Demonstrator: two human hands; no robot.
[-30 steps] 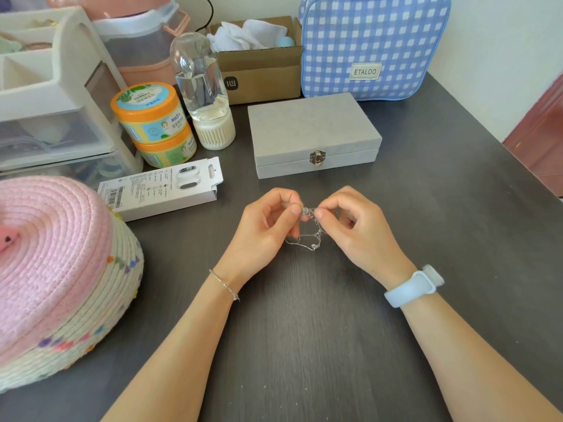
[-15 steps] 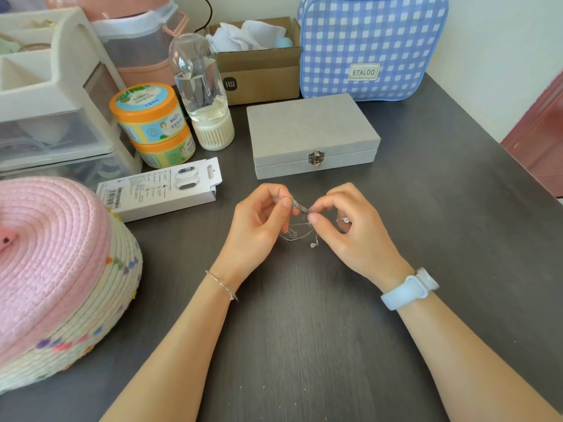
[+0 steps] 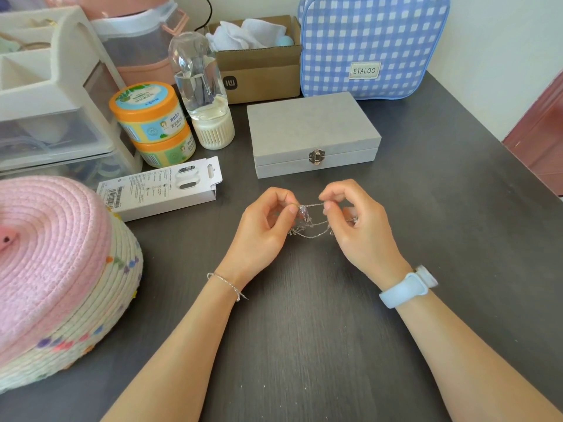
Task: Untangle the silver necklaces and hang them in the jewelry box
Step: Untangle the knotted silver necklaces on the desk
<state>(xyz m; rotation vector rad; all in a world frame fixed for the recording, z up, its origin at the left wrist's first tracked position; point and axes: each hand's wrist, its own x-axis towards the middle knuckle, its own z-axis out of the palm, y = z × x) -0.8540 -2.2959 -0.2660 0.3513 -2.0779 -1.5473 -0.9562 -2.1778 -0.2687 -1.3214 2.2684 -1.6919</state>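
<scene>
A tangle of thin silver necklaces (image 3: pixel 309 222) hangs between my two hands just above the dark table. My left hand (image 3: pixel 265 229) pinches the knotted clump at its left end. My right hand (image 3: pixel 362 229) pinches a chain strand drawn rightward from that clump, with more loops sagging below. The grey jewelry box (image 3: pixel 310 132) sits closed and latched on the table just beyond my hands.
A white carton (image 3: pixel 161 190) lies left of my hands. A pink woven basket (image 3: pixel 51 269) fills the near left. Two orange jars (image 3: pixel 152 123), a clear bottle (image 3: pixel 202 89), a drawer unit (image 3: pixel 51 95), a cardboard box (image 3: pixel 259 62) and a blue checked bag (image 3: pixel 371 44) line the back.
My hands have drawn apart a little, stretching a strand of chain between them. The tangle has lifted slightly off the table.
</scene>
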